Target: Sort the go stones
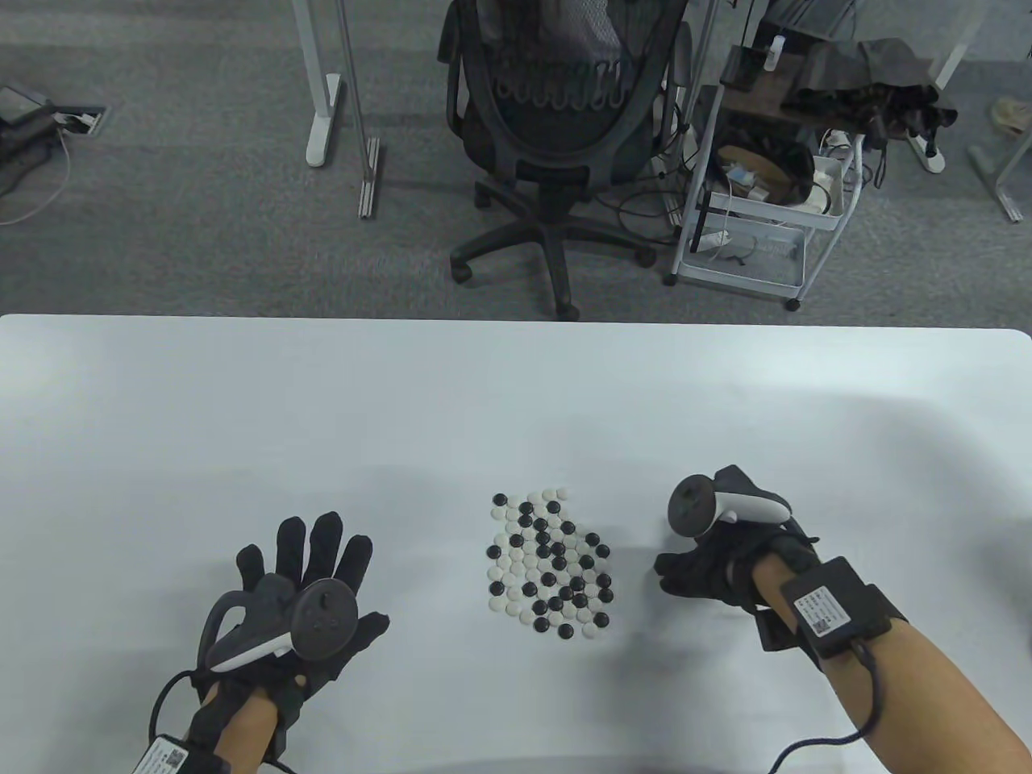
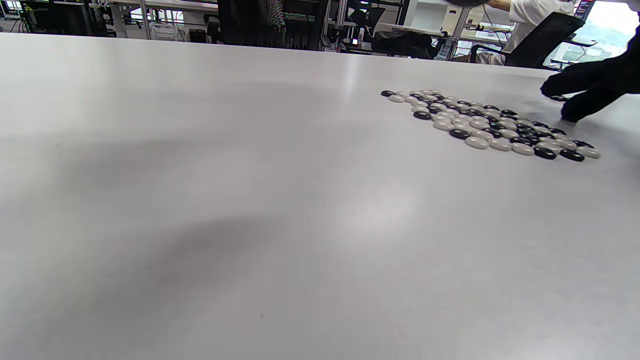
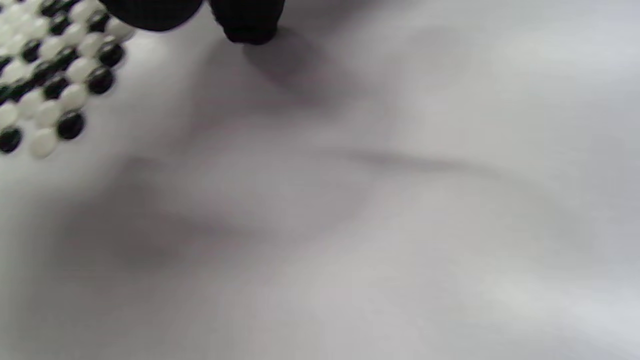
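The Go stones (image 1: 548, 564) lie in one flat, tightly packed patch of black and white pieces on the white table (image 1: 516, 387), between the two hands and nearer the right one, with its near-right edge just off that hand's fingertips. No sorted groups show anywhere yet, so the sorting looks barely begun. The main risk, as I judge it, comes from how close the pieces sit: they touch or nearly touch, so a gloved fingertip reaching for one stone could nudge its neighbours and scatter the patch, or drag a wrong-coloured stone along. The stones are smooth and low, and thick glove fabric may slip off an edge, so a piece could skid across the glossy top toward the table's rim. The right hand (image 1: 709, 564) sits just right of the patch, tipped on its side with the fingers curled down and toward the stones; the left wrist view shows its fingertips close to the surface, but whether they pinch a stone I cannot tell. The left hand (image 1: 302, 592) lies well to the left of the patch, palm down, fingers straight and spread, holding nothing.
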